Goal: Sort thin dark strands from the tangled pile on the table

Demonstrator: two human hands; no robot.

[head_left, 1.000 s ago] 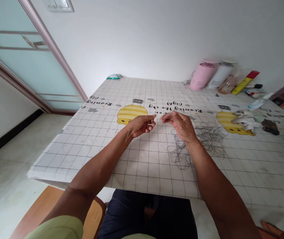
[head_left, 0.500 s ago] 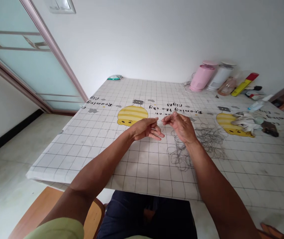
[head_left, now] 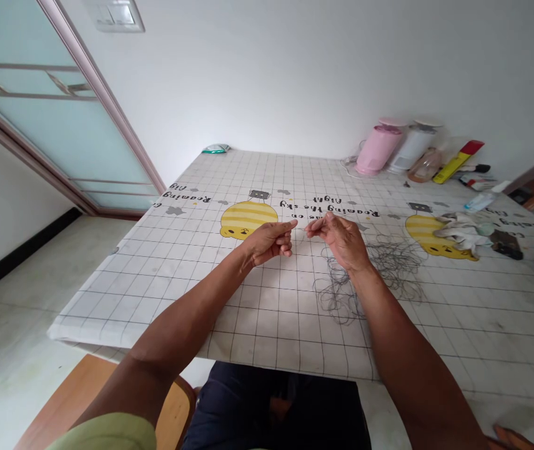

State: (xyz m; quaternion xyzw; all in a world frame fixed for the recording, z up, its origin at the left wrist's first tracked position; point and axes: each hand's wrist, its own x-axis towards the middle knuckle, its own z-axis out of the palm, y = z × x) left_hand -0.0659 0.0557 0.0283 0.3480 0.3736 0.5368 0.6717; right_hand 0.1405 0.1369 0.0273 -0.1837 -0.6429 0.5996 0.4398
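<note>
Above the middle of the checked tablecloth, my left hand (head_left: 271, 242) is closed, thumb against the curled fingers; what it pinches, if anything, is too small to make out. My right hand (head_left: 339, 236) faces it a short gap away, its thumb and fingertips pressed together on something too fine to name. A loose tangle of thin dark thread (head_left: 395, 265) lies on the cloth beside and partly beneath my right wrist and forearm.
Toward the back right stand a pink cylinder (head_left: 379, 149), a white cylinder (head_left: 414, 147) and a yellow-red box (head_left: 458, 162). Crumpled cloth (head_left: 466, 231) lies at the right beside a dark object (head_left: 506, 244). A green packet (head_left: 216, 149) rests at the far left corner.
The fingers of my left hand, spread before, have curled in toward the palm. My right hand has hardly moved.
</note>
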